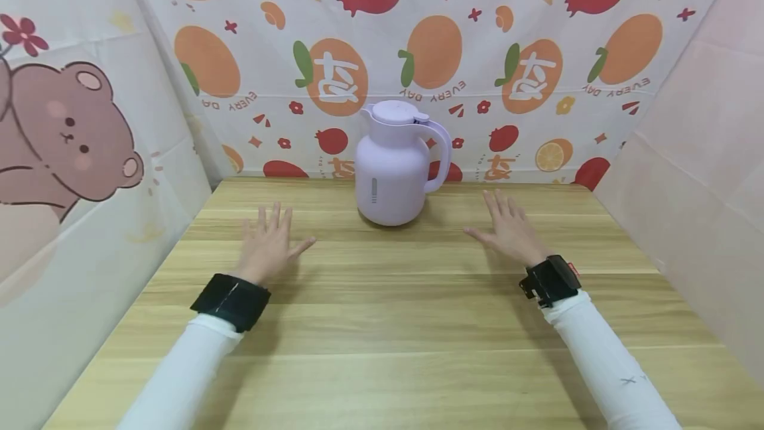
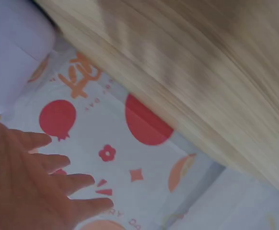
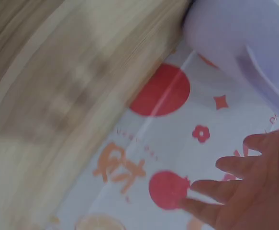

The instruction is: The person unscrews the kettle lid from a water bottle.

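A lavender thermos jug [image 1: 390, 171] stands upright near the back of the wooden table, its spout to the left and its handle to the right. To its left, my left hand [image 1: 266, 251] is held over the table with the fingers spread and nothing in them. My right hand [image 1: 512, 234] is on the other side, nearer the handle, likewise spread and holding nothing. Both hands are apart from the jug. Part of its body [image 2: 12, 52] shows in the left wrist view, and the handle [image 3: 263, 81] appears in the right wrist view.
Behind the wooden table [image 1: 382, 324] hangs a fruit-print cloth [image 1: 382, 32]. A cloth with a bear picture [image 1: 71, 131] borders the left side, and a pale pink cloth [image 1: 692, 151] the right. Each wrist wears a black band [image 1: 231, 300].
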`<action>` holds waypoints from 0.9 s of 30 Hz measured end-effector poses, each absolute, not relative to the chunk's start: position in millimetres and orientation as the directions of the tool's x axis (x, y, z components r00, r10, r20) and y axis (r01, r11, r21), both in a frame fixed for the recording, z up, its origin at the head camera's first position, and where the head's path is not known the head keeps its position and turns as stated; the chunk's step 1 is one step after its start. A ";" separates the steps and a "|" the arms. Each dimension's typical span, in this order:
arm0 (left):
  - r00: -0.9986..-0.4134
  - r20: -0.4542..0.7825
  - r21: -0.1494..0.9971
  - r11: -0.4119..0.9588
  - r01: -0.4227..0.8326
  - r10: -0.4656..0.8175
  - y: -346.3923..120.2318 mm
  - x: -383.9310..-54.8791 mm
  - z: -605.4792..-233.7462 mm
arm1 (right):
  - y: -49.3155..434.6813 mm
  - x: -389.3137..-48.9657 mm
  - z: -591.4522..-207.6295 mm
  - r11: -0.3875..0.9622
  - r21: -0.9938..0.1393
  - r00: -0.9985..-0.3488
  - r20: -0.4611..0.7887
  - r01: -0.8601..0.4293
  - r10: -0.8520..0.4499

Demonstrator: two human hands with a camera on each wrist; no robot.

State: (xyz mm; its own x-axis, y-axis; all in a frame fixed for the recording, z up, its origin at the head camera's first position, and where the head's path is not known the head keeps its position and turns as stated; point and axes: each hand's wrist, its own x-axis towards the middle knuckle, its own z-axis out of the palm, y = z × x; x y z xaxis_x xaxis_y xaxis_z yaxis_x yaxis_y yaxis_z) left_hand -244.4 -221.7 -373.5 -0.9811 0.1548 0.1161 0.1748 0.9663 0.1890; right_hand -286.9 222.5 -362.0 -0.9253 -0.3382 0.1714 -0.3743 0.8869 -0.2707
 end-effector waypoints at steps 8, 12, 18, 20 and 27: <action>-0.954 0.152 0.571 0.765 0.297 0.257 -173.6 -278.0 -369.6 | 192.6 -324.4 -352.8 0.667 -0.678 -0.949 0.177 -0.309 -0.260; -0.969 0.149 0.795 0.560 0.235 0.195 -148.4 -306.5 -366.4 | 174.4 -343.5 -346.0 0.460 -0.849 -0.962 0.188 -0.261 -0.200; -0.992 0.094 0.920 0.373 0.119 0.085 -125.8 -342.3 -364.7 | 152.1 -362.9 -338.8 0.283 -0.937 -0.973 0.161 -0.202 -0.163; -0.996 0.069 0.941 0.328 0.085 0.059 -120.9 -349.6 -363.8 | 145.7 -368.0 -338.8 0.231 -0.958 -0.978 0.133 -0.169 -0.163; -0.997 0.074 0.973 0.219 0.078 0.027 -99.6 -360.3 -368.9 | 131.9 -383.6 -350.7 0.047 -0.993 -0.983 0.096 -0.104 -0.153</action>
State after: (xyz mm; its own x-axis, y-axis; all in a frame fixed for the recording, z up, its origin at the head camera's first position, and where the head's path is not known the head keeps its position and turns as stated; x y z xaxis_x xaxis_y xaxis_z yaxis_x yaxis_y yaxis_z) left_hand -360.3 -99.6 -368.9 -0.9969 0.0270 0.0741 0.0782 0.2185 0.9727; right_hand -383.6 131.9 -350.7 -0.9835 -0.1534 0.0960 -0.1043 0.0469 -0.9934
